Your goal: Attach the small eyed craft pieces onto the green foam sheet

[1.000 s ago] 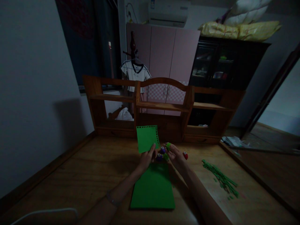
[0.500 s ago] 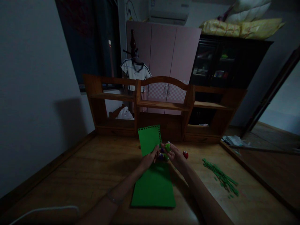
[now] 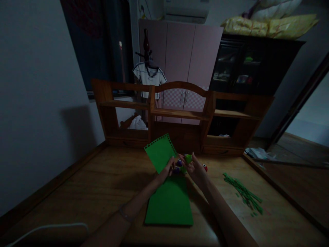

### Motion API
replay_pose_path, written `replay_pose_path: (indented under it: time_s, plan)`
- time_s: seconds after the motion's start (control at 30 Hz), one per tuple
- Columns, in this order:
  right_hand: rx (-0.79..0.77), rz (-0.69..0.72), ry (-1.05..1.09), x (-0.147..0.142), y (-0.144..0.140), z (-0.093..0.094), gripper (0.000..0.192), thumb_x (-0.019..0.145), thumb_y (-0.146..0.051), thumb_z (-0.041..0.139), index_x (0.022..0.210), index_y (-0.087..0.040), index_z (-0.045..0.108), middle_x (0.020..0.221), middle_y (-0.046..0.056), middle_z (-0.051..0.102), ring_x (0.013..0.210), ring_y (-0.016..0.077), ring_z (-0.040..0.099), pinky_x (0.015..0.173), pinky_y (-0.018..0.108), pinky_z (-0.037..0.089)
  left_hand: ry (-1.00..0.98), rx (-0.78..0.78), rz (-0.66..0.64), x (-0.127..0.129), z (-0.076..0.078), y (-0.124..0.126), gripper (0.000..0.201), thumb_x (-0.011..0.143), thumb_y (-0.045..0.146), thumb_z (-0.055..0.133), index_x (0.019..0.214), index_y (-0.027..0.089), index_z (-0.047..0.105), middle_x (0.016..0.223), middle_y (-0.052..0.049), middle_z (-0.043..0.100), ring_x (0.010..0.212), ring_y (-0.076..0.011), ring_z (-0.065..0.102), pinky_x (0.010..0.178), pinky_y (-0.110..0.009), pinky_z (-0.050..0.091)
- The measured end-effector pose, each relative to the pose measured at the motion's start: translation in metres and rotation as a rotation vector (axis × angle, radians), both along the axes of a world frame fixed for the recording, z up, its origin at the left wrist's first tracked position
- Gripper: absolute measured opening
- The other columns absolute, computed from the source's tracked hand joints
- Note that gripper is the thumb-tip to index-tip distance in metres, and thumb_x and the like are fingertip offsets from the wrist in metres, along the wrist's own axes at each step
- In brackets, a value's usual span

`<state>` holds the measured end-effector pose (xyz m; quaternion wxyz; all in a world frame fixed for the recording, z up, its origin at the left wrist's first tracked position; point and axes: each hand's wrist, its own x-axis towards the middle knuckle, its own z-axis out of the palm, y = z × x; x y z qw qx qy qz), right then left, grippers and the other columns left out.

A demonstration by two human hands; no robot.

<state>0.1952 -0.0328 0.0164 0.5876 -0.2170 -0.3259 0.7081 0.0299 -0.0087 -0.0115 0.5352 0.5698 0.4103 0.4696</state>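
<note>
My left hand (image 3: pixel 167 170) pinches the lower corner of a small green paper sheet (image 3: pixel 160 152) whose top and right edges carry a row of punched holes; the sheet is lifted off the desk and tilted. My right hand (image 3: pixel 195 167) holds a small green craft punch (image 3: pixel 188 158) close to the sheet's right edge. Purple punches (image 3: pixel 177 166) lie between my two hands. A larger green sheet (image 3: pixel 170 202) lies flat on the wooden desk (image 3: pixel 84 192) under my forearms.
A red punch (image 3: pixel 205 167) rests on the desk right of my right hand. A heap of green paper strips (image 3: pixel 244 194) lies further right. A wooden shelf unit (image 3: pixel 180 115) stands along the desk's back edge. The room is dim.
The small green sheet has tilted to the left and risen a little. My right hand has brought the green punch closer to the sheet's edge.
</note>
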Motion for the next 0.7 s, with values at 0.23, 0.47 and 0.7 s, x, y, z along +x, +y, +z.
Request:
replay_pose_path:
  time_s: [0.23,0.47,0.7]
  plan:
    - [-0.021,0.042,0.026,-0.002,-0.001,0.000,0.029,0.091,-0.044,0.050,0.089,-0.018,0.065,0.103,0.005,0.069,0.114,0.0208,0.058,0.092,0.034,0.051,-0.071,-0.019,0.048,0.000,-0.007,0.002,0.056,0.079,0.071,0.041,0.059,0.018,0.049,0.043,0.005,0.037,0.038,-0.0080,0.033,0.044,-0.022,0.026]
    - [-0.019,0.077,0.029,-0.006,-0.001,-0.002,0.031,0.091,-0.044,0.050,0.091,-0.016,0.064,0.101,0.007,0.069,0.115,0.0208,0.057,0.094,0.032,0.049,-0.035,-0.005,0.033,0.000,0.005,-0.007,0.061,0.075,0.076,0.040,0.059,0.018,0.050,0.046,0.003,0.041,0.039,-0.0085,0.035,0.041,-0.023,0.025]
    - [-0.024,0.064,0.025,-0.007,-0.005,0.004,0.033,0.090,-0.046,0.051,0.090,-0.015,0.064,0.103,0.009,0.068,0.115,0.0212,0.057,0.095,0.031,0.048,-0.038,0.006,0.024,0.000,0.003,-0.006,0.061,0.077,0.074,0.040,0.058,0.017,0.050,0.045,0.003,0.041,0.038,-0.0076,0.035,0.041,-0.022,0.026]
